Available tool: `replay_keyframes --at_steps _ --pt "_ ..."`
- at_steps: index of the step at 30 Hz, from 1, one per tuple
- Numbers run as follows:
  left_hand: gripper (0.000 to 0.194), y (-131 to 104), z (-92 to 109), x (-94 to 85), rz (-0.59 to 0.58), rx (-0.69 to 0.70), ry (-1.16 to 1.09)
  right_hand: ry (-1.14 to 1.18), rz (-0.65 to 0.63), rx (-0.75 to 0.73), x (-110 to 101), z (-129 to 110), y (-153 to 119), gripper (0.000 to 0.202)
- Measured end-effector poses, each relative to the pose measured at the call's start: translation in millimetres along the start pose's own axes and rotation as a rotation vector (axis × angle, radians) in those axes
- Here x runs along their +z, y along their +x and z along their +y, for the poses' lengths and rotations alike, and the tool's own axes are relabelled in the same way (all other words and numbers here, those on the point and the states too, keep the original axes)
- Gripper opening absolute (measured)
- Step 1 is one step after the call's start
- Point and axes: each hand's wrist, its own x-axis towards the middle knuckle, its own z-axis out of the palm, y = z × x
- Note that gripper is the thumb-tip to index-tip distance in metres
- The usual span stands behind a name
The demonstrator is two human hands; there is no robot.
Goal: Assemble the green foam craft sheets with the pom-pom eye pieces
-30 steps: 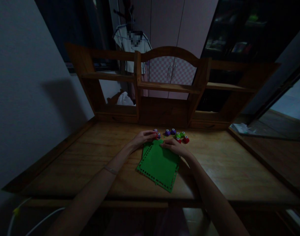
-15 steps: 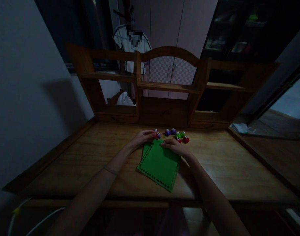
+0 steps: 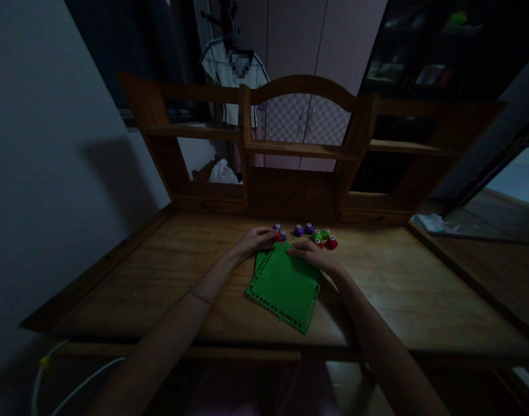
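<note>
Two green sheets overlap on the desk; the top green sheet [image 3: 285, 286] has rows of small punched holes along its edges. My left hand [image 3: 254, 241] is at the sheets' upper left corner, its fingers closed round a small red craft punch [image 3: 277, 237]. The fingers partly hide this punch. My right hand [image 3: 311, 254] grips the top sheet's upper edge between thumb and fingers. Just beyond the hands stand more small punches with white-ringed dark tops: a purple punch [image 3: 298, 230], a green punch [image 3: 325, 233] and a red punch [image 3: 332, 242] among them.
The wooden desk [image 3: 169, 271] carries a low wooden shelf unit [image 3: 299, 149] along its back. A wall [image 3: 51, 173] rises at the left. A plastic bag [image 3: 431, 222] lies beyond the desk's right edge, and a white cable [image 3: 88, 380] hangs at the lower left.
The whole view has shifted slightly, so everything sits a little further right and higher. Both hands keep nearly the same places on the sheet and the red punch.
</note>
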Motion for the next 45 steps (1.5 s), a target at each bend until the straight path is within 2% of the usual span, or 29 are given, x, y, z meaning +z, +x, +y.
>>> replay_keyframes --at_steps 17,34,40,45 --pt "0.041 0.1 1.8 1.1 -0.04 0.028 0.002 -0.002 0.018 0.022 0.8 -4.6 -0.7 0.038" --pt "0.04 -11.3 11.7 -0.5 -0.148 0.033 0.002 -0.006 0.034 0.004 -0.8 -4.8 -2.1 0.035" --pt "0.042 -12.5 11.5 1.3 -0.176 0.045 -0.009 -0.005 0.056 -0.075 1.1 4.8 2.2 0.03" --pt "0.044 -15.3 14.4 5.0 -0.19 0.022 -0.001 0.012 0.129 -0.099 6.7 2.5 3.4 0.031"
